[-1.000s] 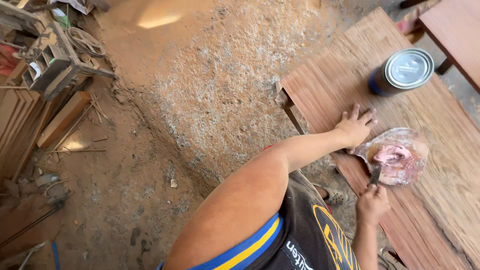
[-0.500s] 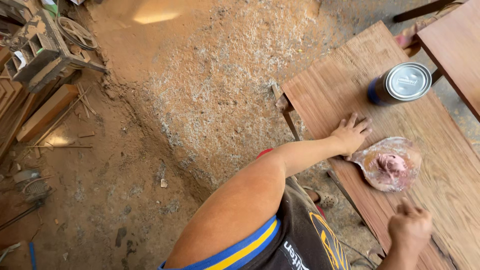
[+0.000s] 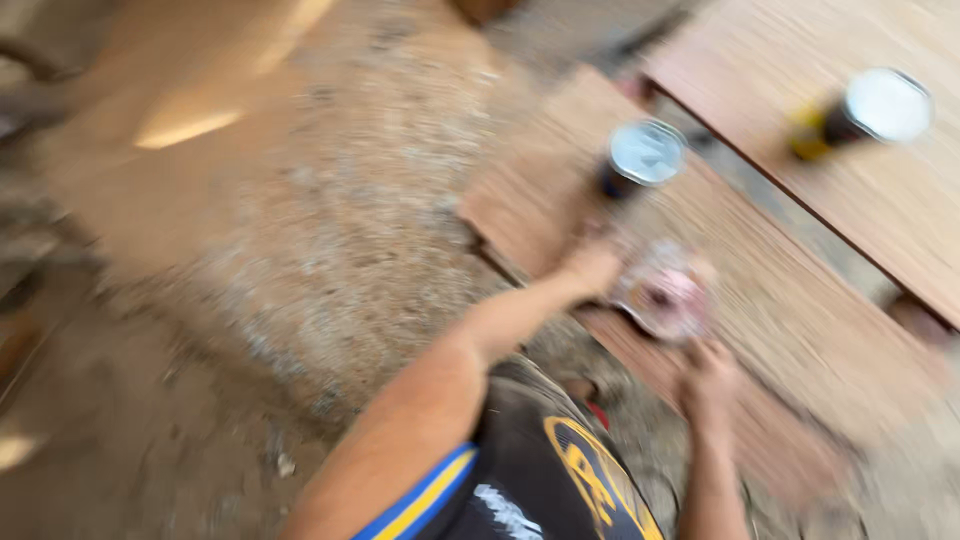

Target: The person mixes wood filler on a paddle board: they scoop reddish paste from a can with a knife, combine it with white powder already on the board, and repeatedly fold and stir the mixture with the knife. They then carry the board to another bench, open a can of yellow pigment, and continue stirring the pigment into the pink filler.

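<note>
Right hand [image 3: 708, 372] is sliding back up to the pink dish [image 3: 665, 297] (grip too blurry to tell), left hand [image 3: 592, 268] lying flat on the board [image 3: 800, 320], so one nudge could be tipping that dish.

Blue tin [image 3: 640, 158] on near board — yellow-labelled tin [image 3: 865, 112] beyond.

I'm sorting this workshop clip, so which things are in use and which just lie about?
In use: left hand on the wooden board; right hand beside the pinkish plastic bag.
Lying about: near tin; far tin on another board.
</note>
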